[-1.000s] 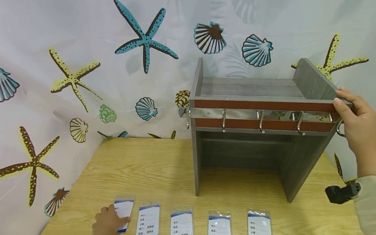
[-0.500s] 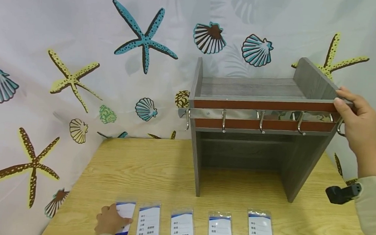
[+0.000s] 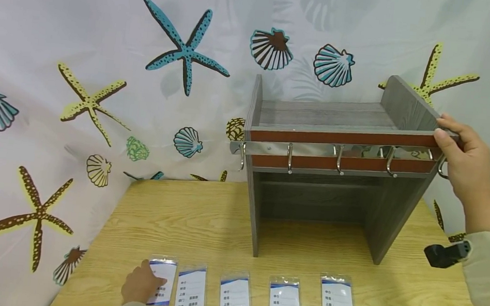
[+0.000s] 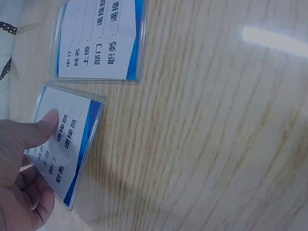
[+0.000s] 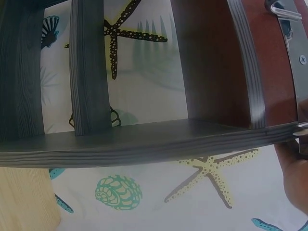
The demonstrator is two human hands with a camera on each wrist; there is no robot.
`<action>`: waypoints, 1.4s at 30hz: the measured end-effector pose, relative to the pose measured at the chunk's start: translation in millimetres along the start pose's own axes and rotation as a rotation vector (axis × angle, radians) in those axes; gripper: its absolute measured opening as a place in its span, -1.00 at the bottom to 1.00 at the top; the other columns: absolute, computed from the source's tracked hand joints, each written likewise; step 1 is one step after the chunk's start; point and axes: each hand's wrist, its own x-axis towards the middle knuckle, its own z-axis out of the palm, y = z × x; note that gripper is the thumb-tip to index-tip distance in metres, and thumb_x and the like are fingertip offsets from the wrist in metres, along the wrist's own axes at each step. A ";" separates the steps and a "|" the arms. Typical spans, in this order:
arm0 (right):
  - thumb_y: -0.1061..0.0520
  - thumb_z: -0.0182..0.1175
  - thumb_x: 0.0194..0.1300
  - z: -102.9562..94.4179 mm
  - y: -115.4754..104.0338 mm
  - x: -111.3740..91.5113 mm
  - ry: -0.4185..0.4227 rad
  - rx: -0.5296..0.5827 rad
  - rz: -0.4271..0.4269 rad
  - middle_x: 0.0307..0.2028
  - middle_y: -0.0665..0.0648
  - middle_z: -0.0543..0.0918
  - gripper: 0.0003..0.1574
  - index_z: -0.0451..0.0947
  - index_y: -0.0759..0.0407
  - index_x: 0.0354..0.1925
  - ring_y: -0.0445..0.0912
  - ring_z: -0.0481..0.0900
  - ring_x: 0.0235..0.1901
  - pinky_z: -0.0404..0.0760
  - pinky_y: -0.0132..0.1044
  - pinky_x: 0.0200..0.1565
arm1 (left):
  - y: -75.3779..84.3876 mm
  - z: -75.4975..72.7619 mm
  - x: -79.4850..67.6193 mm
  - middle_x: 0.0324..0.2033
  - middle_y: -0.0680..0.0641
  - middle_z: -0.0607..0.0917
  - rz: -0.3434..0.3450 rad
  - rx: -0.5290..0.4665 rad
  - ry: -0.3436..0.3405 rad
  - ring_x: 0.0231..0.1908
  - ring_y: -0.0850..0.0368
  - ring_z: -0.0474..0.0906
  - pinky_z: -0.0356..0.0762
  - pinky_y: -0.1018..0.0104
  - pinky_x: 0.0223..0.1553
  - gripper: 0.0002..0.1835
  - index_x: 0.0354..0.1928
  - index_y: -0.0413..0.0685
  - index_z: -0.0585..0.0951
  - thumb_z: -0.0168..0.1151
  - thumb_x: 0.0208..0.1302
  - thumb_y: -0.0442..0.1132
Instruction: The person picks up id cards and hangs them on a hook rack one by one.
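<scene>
At the left end of a row of badge cards on the table, my left hand pinches a clear-sleeved badge card. In the left wrist view the thumb lies on its printed face and the curled fingers are behind it. This card is tilted, one long edge raised, close to the neighbouring badge card. On the right, my right hand grips the upper front corner of a grey wooden shelf, thumb at the front. The right wrist view shows mainly the shelf's frame, with part of that hand at the right edge.
Several metal hooks line a rail along the shelf's reddish-brown front. More badge cards lie on the wood-grain table in front of the shelf, including one at the far right. A cloth with starfish and shells hangs behind.
My left fingers have shifted on the leftmost badge card, which now shows more of its lower print. My right hand stays on the shelf corner. The head view has shifted slightly.
</scene>
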 end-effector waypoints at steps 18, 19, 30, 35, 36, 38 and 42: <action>0.10 -0.06 0.27 -0.6 -2.2 -2.3 0.004 0.019 -0.008 0.20 0.02 0.21 -0.59 0.36 0.03 0.09 -0.20 0.25 0.08 0.20 -0.45 0.07 | -6.5 -1.2 1.3 -0.26 -0.38 0.46 0.103 -0.515 0.007 -0.49 0.10 0.49 0.46 0.30 -0.53 -0.42 0.16 -0.39 0.09 0.03 0.08 -0.49; 0.10 -0.06 0.27 -0.5 -2.2 -2.4 0.003 0.017 -0.008 0.20 0.02 0.21 -0.59 0.36 0.03 0.09 -0.20 0.26 0.07 0.20 -0.45 0.06 | -5.4 -2.8 1.2 -0.25 -0.38 0.45 0.108 -0.540 0.001 -0.48 0.09 0.49 0.47 0.29 -0.52 -0.40 0.18 -0.39 0.06 0.02 0.09 -0.50; 0.12 -0.07 0.28 2.0 -2.5 -0.8 -0.025 0.026 -0.019 0.19 0.03 0.22 -0.61 0.36 0.00 0.09 -0.17 0.27 0.00 0.23 -0.44 0.01 | 13.9 -23.1 -8.6 -0.25 -0.35 0.39 0.146 -0.614 -0.041 -0.44 0.06 0.46 0.46 0.30 -0.48 -0.19 0.29 -0.21 -0.18 0.02 0.06 -0.53; 0.11 -0.07 0.29 2.9 -2.6 -0.9 -0.024 0.025 -0.012 0.19 0.03 0.21 -0.61 0.36 0.01 0.09 -0.20 0.28 -0.02 0.25 -0.46 -0.02 | 25.0 -29.5 -10.9 -0.25 -0.29 0.36 0.207 -0.637 -0.043 -0.46 0.10 0.44 0.46 0.31 -0.51 -0.18 0.32 -0.08 -0.19 0.02 0.10 -0.50; 0.10 -0.07 0.29 2.8 -2.5 -1.2 -0.023 0.024 -0.009 0.19 0.03 0.20 -0.61 0.36 0.01 0.09 -0.20 0.28 -0.02 0.25 -0.45 -0.02 | 27.6 -31.1 -11.6 -0.24 -0.28 0.35 0.220 -0.655 -0.046 -0.46 0.10 0.44 0.46 0.31 -0.51 -0.18 0.32 -0.06 -0.19 0.01 0.11 -0.50; 0.10 -0.08 0.29 2.6 -2.7 -1.7 -0.021 0.020 -0.003 0.20 0.02 0.20 -0.61 0.35 0.00 0.09 -0.17 0.27 0.00 0.23 -0.42 0.02 | 32.8 -34.6 -13.6 -0.22 -0.27 0.34 0.246 -0.691 -0.052 -0.45 0.10 0.46 0.48 0.29 -0.50 -0.20 0.32 -0.02 -0.17 0.00 0.13 -0.49; 0.09 -0.08 0.29 2.4 -3.3 -2.4 -0.024 0.011 -0.002 0.20 0.03 0.19 -0.61 0.34 -0.01 0.09 -0.15 0.25 0.03 0.21 -0.39 0.06 | 41.5 -40.9 -18.7 -0.14 -0.26 0.35 0.286 -0.778 -0.088 -0.42 0.08 0.51 0.52 0.26 -0.46 -0.21 0.32 0.07 -0.16 -0.03 0.16 -0.49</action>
